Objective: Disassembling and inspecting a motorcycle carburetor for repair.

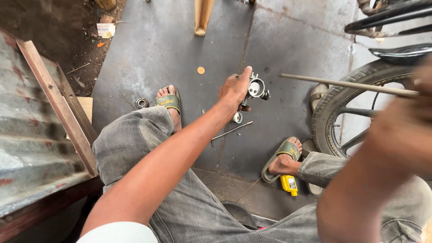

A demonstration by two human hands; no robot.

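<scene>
The left hand grips a metal part on the floor, at twelve o'clock from the knees; it may slip. The right hand, blurred, clamps a long rod that might strike the wheel.

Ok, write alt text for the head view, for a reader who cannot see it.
Seated on a grey concrete floor, a person grips a small silver metal engine part in the left hand and a long thin metal rod in the blurred right hand, beside a black spoked motorcycle wheel.
</scene>
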